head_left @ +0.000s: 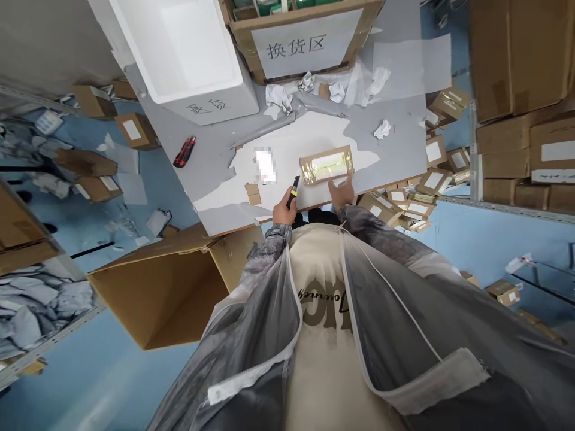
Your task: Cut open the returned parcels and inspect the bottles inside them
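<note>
My left hand [284,211] is closed around a black and yellow utility knife [294,193], whose tip points away from me beside the box. Just right of it lies a small cardboard box [327,164] wrapped in shiny tape, with a pale label on top. My right hand [342,193] grips the near right edge of this box, thumb and fingers apart along it. Left of the box are a bright, blurred-out item [266,166] and a scrap of brown cardboard [253,194] on the table [215,206].
A red and black utility knife [184,152] lies at the table's left. Behind stand a white foam bin [211,105] and a labelled carton [309,45]. Crumpled paper [279,99] litters the back. A large open carton [153,287] sits below left; parcels [406,206] crowd the right.
</note>
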### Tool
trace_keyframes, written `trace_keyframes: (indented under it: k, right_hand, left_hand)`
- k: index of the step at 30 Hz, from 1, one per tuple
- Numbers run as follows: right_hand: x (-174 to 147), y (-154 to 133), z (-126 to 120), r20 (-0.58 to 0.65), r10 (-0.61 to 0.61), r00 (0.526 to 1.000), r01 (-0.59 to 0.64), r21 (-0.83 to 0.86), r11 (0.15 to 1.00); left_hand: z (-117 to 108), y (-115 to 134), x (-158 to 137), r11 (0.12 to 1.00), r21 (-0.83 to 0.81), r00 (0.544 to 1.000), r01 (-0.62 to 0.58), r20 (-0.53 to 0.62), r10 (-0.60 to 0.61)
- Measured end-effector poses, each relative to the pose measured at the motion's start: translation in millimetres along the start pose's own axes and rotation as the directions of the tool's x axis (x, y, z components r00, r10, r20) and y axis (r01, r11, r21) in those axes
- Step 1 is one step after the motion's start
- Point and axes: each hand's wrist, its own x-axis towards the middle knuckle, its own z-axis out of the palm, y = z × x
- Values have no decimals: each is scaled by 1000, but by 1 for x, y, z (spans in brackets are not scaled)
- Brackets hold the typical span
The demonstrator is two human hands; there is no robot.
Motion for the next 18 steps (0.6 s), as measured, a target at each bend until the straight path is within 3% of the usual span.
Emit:
trace_keyframes:
  k: [2,4,6,8,10,14,18]
  right_hand:
    - [3,-1,-8,-48,-322,946,287,-341,895]
    - [16,-8,-22,76,-570,818,512,-547,662]
    - [37,-20,-34,231,-679,697,655,-590,471]
    - [60,-32,-42,350,-700,622,734,-571,367]
    - [79,-42,-45,409,-686,601,765,-544,346]
    - [100,-50,-43,424,-655,626,751,-556,358]
    - [111,-50,-41,435,-654,619,748,-580,323]
  left_hand:
    - [4,-1,4,1000,12,1000,22,-22,-22]
    - [7,0,12,1000,20,999,18,-41,-17]
    - [9,4,20,999,36,998,-8,-57,10]
    - [10,9,28,997,67,997,-28,-71,33]
    - [13,15,35,995,97,995,-23,-90,32]
    - [19,23,42,994,107,991,10,-131,4]
    - [25,22,48,997,77,990,-13,-142,24]
